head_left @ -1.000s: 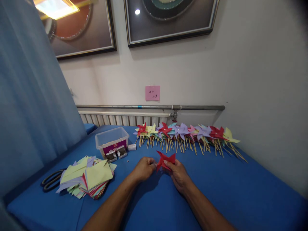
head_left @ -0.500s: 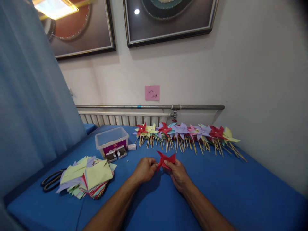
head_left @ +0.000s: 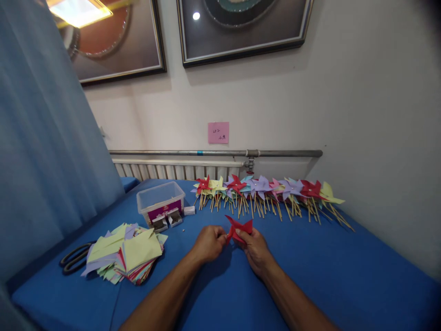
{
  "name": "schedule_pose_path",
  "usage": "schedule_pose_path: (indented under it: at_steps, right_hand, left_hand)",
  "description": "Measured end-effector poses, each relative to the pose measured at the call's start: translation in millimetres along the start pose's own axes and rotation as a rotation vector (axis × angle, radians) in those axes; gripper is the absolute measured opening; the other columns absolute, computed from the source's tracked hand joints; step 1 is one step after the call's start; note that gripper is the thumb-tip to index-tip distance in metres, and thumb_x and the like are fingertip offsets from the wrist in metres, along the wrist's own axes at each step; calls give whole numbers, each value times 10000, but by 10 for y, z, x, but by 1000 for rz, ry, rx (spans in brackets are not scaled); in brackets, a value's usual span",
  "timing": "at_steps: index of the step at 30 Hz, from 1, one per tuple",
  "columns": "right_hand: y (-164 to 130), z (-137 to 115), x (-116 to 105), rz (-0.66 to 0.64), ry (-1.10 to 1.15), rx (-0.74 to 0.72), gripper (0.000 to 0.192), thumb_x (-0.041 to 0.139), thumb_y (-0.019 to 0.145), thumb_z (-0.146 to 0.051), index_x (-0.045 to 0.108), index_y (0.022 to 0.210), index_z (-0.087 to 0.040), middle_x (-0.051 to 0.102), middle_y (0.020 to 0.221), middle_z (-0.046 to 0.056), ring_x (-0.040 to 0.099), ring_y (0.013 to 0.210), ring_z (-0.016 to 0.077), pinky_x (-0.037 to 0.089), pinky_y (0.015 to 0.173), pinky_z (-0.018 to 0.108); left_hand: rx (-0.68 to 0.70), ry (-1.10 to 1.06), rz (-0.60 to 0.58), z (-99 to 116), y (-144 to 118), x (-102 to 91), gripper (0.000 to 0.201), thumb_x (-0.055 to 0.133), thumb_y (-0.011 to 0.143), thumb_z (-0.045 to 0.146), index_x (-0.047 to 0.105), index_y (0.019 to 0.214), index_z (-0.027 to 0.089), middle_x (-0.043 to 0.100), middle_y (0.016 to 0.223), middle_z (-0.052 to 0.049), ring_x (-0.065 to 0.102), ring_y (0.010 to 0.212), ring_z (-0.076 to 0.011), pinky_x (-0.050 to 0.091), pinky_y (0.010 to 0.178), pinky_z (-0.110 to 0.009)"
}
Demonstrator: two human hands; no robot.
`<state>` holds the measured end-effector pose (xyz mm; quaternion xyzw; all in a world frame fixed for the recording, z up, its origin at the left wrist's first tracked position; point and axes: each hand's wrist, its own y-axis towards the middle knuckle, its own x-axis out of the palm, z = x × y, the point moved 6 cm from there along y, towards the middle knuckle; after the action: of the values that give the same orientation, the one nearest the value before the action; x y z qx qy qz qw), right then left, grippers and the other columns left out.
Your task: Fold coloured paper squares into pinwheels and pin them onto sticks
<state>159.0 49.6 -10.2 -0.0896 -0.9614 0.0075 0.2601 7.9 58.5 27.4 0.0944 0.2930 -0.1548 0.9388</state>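
Note:
A red paper pinwheel (head_left: 239, 227) is held between my two hands above the blue table. My right hand (head_left: 257, 248) grips it from the right, with the thumb laid over its middle. On the other side, my left hand (head_left: 211, 242) is closed at the pinwheel's left edge, fingertips pinched together. Whether those fingertips hold the paper itself or something small at it, I cannot make out. No stick shows on this pinwheel. Beyond my hands lies a long row of finished pinwheels (head_left: 260, 185) in several colours, on thin wooden sticks.
Left of my hands a pile of coloured paper sheets (head_left: 141, 250) partly covers black-handled scissors (head_left: 74, 258). A clear plastic tub (head_left: 160, 191) stands behind, with two small open boxes (head_left: 174, 217) and a small white box (head_left: 189, 210) beside it. A blue curtain (head_left: 51, 138) hangs left.
Almost nothing differs. Both hands keep hold at the red pinwheel, and the whole view has shifted very slightly.

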Motion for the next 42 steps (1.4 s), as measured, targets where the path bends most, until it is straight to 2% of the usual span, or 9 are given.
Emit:
schedule_pose_path:
  at_steps: [16,26,42]
  right_hand:
    - [7,-3,3,-11,1,-4,383,955,541,-346,730,807,-187,765,784,30,692,702,173,549,706,315]
    - [-1,-6,-1,-5,10,-4,410,971,522,-369,729,796,-184,756,782,27,685,705,169,554,710,322]
    - [-9,-8,-13,16,22,41,355,951,533,-293,716,781,-195,759,745,19,691,677,171,558,685,311]
  left_hand:
    - [9,-21,14,-45,14,6,184,508,829,225,630,702,170,557,598,36,457,566,-118,280,560,-250]
    - [27,-7,28,-6,0,1,199,507,831,236,622,680,175,513,584,33,434,574,-124,258,571,-260]
    - [14,-79,8,-28,0,63,201,499,844,209,600,673,176,496,590,37,406,563,-113,258,553,-245]
